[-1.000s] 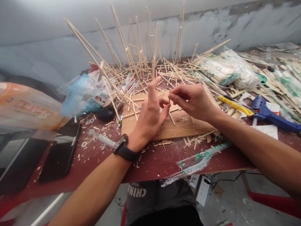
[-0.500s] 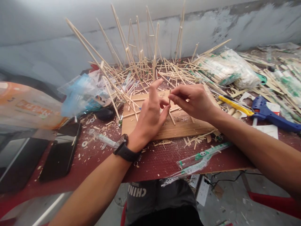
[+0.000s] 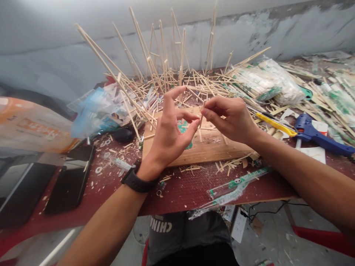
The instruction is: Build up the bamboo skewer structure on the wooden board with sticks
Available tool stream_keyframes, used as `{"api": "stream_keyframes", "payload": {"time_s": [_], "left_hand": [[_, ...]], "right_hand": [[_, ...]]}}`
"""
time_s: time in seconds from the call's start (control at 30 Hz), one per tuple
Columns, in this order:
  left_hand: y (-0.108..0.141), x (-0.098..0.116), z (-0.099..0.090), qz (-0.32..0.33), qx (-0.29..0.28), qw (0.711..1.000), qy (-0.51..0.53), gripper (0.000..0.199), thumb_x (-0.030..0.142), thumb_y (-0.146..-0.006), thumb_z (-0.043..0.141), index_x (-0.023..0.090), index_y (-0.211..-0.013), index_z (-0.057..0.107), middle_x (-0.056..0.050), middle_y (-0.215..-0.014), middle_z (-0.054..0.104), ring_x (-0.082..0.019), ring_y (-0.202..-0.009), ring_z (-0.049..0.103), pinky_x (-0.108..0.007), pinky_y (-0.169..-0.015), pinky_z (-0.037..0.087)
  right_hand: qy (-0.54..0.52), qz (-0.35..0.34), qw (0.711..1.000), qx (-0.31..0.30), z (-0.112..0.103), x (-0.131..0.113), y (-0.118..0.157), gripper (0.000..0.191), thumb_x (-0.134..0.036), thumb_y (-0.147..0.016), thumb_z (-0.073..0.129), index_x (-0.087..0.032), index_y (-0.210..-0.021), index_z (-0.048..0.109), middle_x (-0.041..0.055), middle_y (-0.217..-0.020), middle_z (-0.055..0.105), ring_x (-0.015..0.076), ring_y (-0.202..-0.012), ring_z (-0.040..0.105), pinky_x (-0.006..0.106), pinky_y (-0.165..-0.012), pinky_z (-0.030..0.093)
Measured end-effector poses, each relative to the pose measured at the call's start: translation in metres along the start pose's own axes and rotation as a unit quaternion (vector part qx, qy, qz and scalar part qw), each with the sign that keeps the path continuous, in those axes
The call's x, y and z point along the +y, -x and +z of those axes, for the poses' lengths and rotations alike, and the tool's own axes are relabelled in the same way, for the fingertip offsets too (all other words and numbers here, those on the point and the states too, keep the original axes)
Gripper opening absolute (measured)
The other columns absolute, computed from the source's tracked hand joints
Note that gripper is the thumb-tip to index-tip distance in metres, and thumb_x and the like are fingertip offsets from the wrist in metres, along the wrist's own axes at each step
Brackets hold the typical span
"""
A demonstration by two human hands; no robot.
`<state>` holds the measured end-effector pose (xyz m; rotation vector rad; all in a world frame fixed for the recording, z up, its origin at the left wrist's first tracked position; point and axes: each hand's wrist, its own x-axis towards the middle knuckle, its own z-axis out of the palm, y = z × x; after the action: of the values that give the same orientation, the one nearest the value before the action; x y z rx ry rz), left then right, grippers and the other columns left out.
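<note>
Over the wooden board (image 3: 177, 159), my right hand (image 3: 230, 116) pinches a short wooden stick (image 3: 202, 117) between thumb and fingertips, tilted close to upright. My left hand (image 3: 169, 133) has its index finger raised, while thumb and another finger come together at the stick's lower part. Their exact contact is hard to make out. Thin sticks lie on the board beneath the hands, partly hidden by them. A green patch (image 3: 183, 127) on the board shows between the left thumb and fingers.
Tall stick frames (image 3: 181, 59) and heaped sticks stand behind the board. To the right lie a yellow utility knife (image 3: 277, 125), a blue glue gun (image 3: 313, 133) and plastic-wrapped bundles (image 3: 266, 79). A black phone (image 3: 70, 181) is at left; chopstick wrappers (image 3: 235, 188) lie near the front edge.
My left hand has shifted a little left, its thumb and fingers wider apart, uncovering the green patch. The right hand stays nearly in place, the stick now leaning more.
</note>
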<state>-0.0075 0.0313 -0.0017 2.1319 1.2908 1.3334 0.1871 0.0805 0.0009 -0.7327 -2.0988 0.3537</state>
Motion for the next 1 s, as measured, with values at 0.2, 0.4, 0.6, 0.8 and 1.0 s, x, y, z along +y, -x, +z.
{"api": "stream_keyframes", "payload": {"time_s": [0.2, 0.4, 0.6, 0.8, 1.0], "left_hand": [[0.000, -0.009, -0.002, 0.020, -0.017, 0.999, 0.036, 0.065, 0.016, -0.090, 0.075, 0.024, -0.144, 0.039, -0.001, -0.103, 0.076, -0.020, -0.095, 0.079, -0.035, -0.095, 0.064], [-0.001, -0.018, 0.000, 0.013, -0.045, 0.998, 0.045, 0.068, 0.010, -0.084, 0.076, 0.022, -0.143, 0.043, -0.001, -0.105, 0.075, -0.018, -0.084, 0.078, -0.033, -0.087, 0.065], [-0.004, -0.014, -0.006, -0.014, -0.026, 0.999, 0.017, 0.059, 0.009, -0.084, 0.072, 0.020, -0.138, 0.052, -0.009, -0.141, 0.064, -0.013, -0.084, 0.075, -0.027, -0.080, 0.065], [-0.001, -0.009, -0.010, -0.038, -0.034, 0.999, -0.013, 0.059, 0.009, -0.081, 0.071, 0.018, -0.136, 0.053, -0.011, -0.141, 0.062, -0.012, -0.081, 0.074, -0.026, -0.077, 0.064], [0.005, -0.011, -0.004, -0.063, -0.114, 0.991, -0.006, 0.070, 0.006, -0.081, 0.069, 0.019, -0.143, 0.040, 0.002, -0.089, 0.074, -0.020, -0.085, 0.078, -0.036, -0.087, 0.063]], "right_hand": [[-0.009, -0.049, 0.998, -0.027, 0.002, 0.004, 0.001, 0.016, -0.021, -0.098, 0.062, -0.015, -0.085, 0.068, -0.0031, -0.068, 0.061, 0.0066, -0.058, 0.047, 0.024, -0.058, 0.037], [-0.018, -0.058, 0.997, -0.050, 0.004, 0.005, 0.002, 0.015, -0.019, -0.099, 0.062, -0.014, -0.088, 0.071, -0.0029, -0.069, 0.065, 0.0052, -0.057, 0.048, 0.022, -0.055, 0.036], [-0.049, -0.058, 0.995, -0.057, 0.003, 0.007, 0.002, 0.014, -0.022, -0.098, 0.067, -0.013, -0.087, 0.070, -0.0053, -0.063, 0.059, 0.0040, -0.054, 0.044, 0.021, -0.052, 0.035], [-0.058, -0.047, 0.996, -0.048, 0.005, 0.006, 0.002, 0.017, -0.028, -0.097, 0.072, -0.012, -0.091, 0.070, -0.0058, -0.063, 0.057, 0.0038, -0.054, 0.045, 0.021, -0.052, 0.036], [-0.053, -0.055, 0.995, -0.060, 0.008, 0.005, 0.002, 0.011, -0.017, -0.095, 0.068, -0.014, -0.085, 0.067, -0.0067, -0.062, 0.056, 0.0041, -0.054, 0.043, 0.022, -0.052, 0.034]]}}
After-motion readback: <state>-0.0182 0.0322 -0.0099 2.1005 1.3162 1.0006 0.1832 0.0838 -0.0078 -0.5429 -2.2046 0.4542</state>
